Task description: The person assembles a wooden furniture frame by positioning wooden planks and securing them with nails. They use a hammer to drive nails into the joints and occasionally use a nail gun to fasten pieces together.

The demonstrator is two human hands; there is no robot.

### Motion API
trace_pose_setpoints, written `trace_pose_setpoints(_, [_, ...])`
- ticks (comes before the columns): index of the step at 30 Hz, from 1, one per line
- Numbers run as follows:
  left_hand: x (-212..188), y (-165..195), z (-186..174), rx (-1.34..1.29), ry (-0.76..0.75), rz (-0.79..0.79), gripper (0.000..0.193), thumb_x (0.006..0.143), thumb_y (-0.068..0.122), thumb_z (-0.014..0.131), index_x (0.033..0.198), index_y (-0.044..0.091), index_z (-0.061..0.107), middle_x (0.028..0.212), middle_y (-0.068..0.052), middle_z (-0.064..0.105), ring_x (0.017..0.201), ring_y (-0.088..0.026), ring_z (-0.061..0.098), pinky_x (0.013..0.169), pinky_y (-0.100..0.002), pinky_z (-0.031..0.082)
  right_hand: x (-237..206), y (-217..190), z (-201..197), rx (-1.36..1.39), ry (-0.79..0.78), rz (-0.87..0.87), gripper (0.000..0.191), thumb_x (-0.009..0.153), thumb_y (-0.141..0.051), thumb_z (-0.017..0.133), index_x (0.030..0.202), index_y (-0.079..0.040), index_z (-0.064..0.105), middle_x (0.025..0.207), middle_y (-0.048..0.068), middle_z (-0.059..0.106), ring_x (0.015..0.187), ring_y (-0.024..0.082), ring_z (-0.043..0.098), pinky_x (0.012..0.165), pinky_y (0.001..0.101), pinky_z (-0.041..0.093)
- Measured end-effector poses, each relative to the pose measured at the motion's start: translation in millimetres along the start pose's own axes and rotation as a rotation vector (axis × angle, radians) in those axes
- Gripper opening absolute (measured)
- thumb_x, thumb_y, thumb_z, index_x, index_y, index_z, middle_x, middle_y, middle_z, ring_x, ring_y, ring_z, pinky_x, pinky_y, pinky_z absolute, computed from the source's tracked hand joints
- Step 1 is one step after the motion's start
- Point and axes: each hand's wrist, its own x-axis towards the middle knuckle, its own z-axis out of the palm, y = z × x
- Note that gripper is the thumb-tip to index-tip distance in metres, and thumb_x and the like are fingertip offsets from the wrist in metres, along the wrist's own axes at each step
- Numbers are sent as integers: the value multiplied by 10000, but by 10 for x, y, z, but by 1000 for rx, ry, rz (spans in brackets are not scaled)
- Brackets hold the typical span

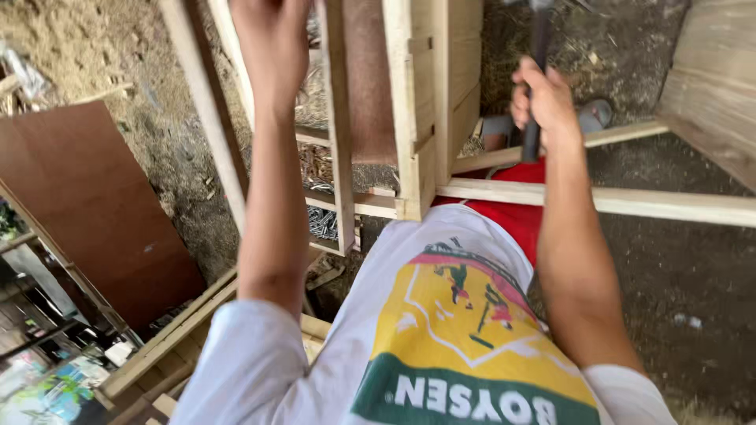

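Note:
My right hand (pixel 542 96) is closed around the dark handle of a hammer (pixel 537 47), held upright beside a pale wooden frame (pixel 417 118). The hammer's head is cut off by the top edge. My left hand (pixel 272 43) reaches up at the top of the view, fingers curled near an upright slat (pixel 339 134) of the same frame; its grip runs out of view. The frame is built of light wooden slats around a brown panel (pixel 368 79).
Two long wooden battens (pixel 654 205) run to the right over the dirt floor. A brown board (pixel 87 212) leans at the left. Another pale frame (pixel 169 338) lies at the lower left. Sawdust and shavings cover the ground. A plywood sheet (pixel 713 86) stands at the right.

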Motion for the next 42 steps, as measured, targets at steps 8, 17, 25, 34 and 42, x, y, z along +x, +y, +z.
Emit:
trace_pose_setpoints(8, [-2142, -557, -713, 407, 268, -615, 332, 1062, 349, 638, 1118, 28, 700, 900, -166, 661, 747, -202, 554, 640, -349, 486, -336, 204, -115, -226, 44, 112, 299, 1102, -358, 540, 1018, -72, 539, 611, -16, 469, 473, 104, 442, 425, 293, 374])
trace_pose_setpoints(17, [-2462, -522, -856, 550, 205, -480, 143, 971, 157, 724, 1050, 54, 781, 984, -105, 755, 809, -179, 715, 686, -314, 599, -531, 425, -295, -260, 65, 177, 305, 1074, -347, 558, 1037, -45, 535, 606, 9, 455, 463, 118, 423, 421, 305, 360])
trace_pose_setpoints(25, [-2093, -507, -677, 532, 149, -663, 157, 955, 202, 718, 992, 61, 776, 919, -81, 742, 677, -174, 690, 583, -348, 574, -718, 419, -320, -260, 118, 206, 295, 1067, -343, 575, 1016, -53, 549, 612, 1, 456, 473, 111, 429, 425, 298, 354])
trace_pose_setpoints(34, [-2010, -45, -751, -371, 188, -761, 195, 1046, 226, 610, 973, 57, 672, 847, -60, 743, 691, -106, 658, 620, -242, 539, -767, 545, -499, -159, 149, 187, 297, 1069, -350, 573, 1008, -62, 534, 594, -5, 448, 465, 110, 417, 418, 291, 352])
trace_pose_setpoints(42, [-1009, 760, 261, -492, -280, -589, 178, 924, 50, 766, 1089, -10, 738, 949, -76, 754, 796, -120, 676, 729, -252, 563, -639, 483, -609, -11, 158, 86, 301, 1028, -357, 610, 974, -64, 572, 581, -21, 468, 450, 93, 423, 411, 286, 365])
